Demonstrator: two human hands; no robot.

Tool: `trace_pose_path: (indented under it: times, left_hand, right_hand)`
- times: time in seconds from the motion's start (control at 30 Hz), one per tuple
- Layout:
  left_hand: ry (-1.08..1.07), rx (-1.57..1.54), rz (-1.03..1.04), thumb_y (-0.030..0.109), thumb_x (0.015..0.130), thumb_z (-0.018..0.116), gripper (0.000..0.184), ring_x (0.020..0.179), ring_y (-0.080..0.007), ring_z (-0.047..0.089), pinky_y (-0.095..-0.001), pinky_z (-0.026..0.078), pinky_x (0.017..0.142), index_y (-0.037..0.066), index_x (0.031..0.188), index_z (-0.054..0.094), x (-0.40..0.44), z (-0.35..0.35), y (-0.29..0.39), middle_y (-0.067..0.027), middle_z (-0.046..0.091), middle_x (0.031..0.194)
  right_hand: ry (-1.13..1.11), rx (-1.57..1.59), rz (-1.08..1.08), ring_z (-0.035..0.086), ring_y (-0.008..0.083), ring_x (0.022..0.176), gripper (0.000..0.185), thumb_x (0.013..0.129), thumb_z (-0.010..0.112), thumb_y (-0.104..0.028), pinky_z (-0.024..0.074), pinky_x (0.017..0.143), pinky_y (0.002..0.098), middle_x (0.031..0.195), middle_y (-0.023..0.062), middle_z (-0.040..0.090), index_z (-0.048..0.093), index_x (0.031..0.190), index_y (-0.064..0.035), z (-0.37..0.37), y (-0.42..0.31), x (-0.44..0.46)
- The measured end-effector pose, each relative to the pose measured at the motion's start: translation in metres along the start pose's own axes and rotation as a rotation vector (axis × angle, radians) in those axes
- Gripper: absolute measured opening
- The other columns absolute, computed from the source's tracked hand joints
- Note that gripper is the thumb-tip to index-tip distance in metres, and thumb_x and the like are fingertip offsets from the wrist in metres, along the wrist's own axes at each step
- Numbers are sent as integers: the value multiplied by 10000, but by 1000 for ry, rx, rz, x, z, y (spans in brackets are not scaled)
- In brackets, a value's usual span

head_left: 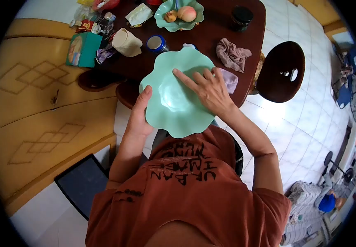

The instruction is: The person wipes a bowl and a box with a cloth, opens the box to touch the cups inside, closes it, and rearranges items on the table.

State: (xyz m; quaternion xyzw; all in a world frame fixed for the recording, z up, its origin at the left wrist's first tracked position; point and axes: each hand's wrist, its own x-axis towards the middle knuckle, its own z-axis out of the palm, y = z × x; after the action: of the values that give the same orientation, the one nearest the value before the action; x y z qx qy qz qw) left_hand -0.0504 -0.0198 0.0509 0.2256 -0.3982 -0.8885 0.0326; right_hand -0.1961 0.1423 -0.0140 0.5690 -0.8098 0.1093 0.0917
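A pale green plate (174,119) with a wavy, scalloped rim is held up in front of my body, its glossy inner side facing me. My left hand (142,113) grips its left edge, thumb on the upper side and the fingers hidden beneath. Over the plate's right half lies my right hand (211,90), index finger stretched out onto the inner surface, the other fingers partly bent near the rim. That hand's thumb is hidden. Just beyond the plate stands a jar with a blue rim (157,43).
On the dark table (211,35) are a matching green dish (165,24) with fruit, a crumpled pinkish cloth (232,55), a dark jar (242,17), a paper roll (126,42) and a green box (85,49). A dark stool (281,72) stands right, yellow cabinets (42,99) left.
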Motion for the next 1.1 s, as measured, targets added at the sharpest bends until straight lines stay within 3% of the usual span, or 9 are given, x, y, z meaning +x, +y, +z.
trace_pose_path:
  times: [0.13, 0.23, 0.27, 0.33, 0.43, 0.53, 0.77, 0.97, 1.1]
  left_hand:
    - [75, -14, 7, 422, 1012, 493, 602, 1236, -234, 539, -377, 439, 1036, 8, 1437, 390, 2, 1, -2, -123, 534, 1372]
    - [104, -34, -6, 412, 1002, 514, 567, 1202, -237, 564, -383, 458, 1011, 21, 1407, 441, 1, -4, -2, -118, 563, 1337]
    - [105, -35, -3, 412, 1002, 514, 567, 1202, -237, 564, -383, 458, 1011, 21, 1407, 441, 0, -5, -3, -118, 563, 1337]
    - [215, -90, 13, 408, 986, 541, 545, 1174, -237, 582, -389, 475, 984, 34, 1378, 483, -4, -7, -3, -112, 584, 1308]
    - [209, -90, 25, 422, 977, 546, 514, 1140, -238, 593, -391, 479, 959, 64, 1345, 524, -6, -4, -4, -88, 608, 1271]
    - [207, -116, 5, 420, 974, 553, 513, 1141, -235, 592, -395, 479, 961, 66, 1344, 525, -6, -5, -4, -88, 609, 1267]
    - [129, -82, -44, 395, 984, 549, 562, 1184, -241, 579, -383, 472, 996, 25, 1397, 458, -5, -2, -14, -114, 583, 1311]
    - [74, -37, -79, 354, 993, 541, 529, 1172, -241, 589, -375, 481, 986, 11, 1387, 463, -8, -8, -18, -131, 586, 1305]
    - [86, -103, -110, 358, 981, 546, 530, 1137, -241, 608, -374, 502, 946, 9, 1374, 481, -10, -29, -15, -134, 603, 1276]
  right_hand:
    - [39, 20, 51, 525, 165, 809, 708, 855, 537, -121, 375, 820, 354, 802, 0, 509, 353, 1533, -211, 8, 1, -1]
    - [341, 166, 428, 612, 237, 712, 648, 863, 606, -116, 465, 685, 424, 802, 49, 612, 418, 1479, -185, 7, 20, 6]
    - [54, 238, 810, 639, 280, 739, 617, 860, 628, -103, 492, 664, 455, 864, 84, 656, 438, 1446, -146, -14, 32, 13]
    - [753, 561, 816, 620, 197, 684, 479, 878, 705, -117, 504, 621, 329, 775, 75, 646, 537, 1322, -60, -7, 57, -5]
    - [762, 761, 916, 562, 86, 668, 166, 896, 720, -148, 468, 616, 257, 741, 60, 648, 673, 947, 3, -1, 83, -25]
    - [664, 812, 984, 554, 68, 659, 171, 894, 728, -150, 467, 606, 260, 717, 67, 651, 673, 891, 11, 15, 94, -34]
    - [343, 646, 208, 509, 352, 1195, 847, 617, 867, -207, 426, 980, 459, 1288, 174, 540, 497, 1371, -100, -21, 47, 18]
    - [166, 601, 145, 675, 257, 860, 420, 750, 793, -186, 485, 878, 376, 940, 80, 712, 673, 1139, -80, 2, 50, 36]
    - [358, 1160, 541, 711, 259, 808, 231, 948, 581, -208, 524, 664, 347, 868, 138, 733, 708, 1059, -50, 22, 104, 32]
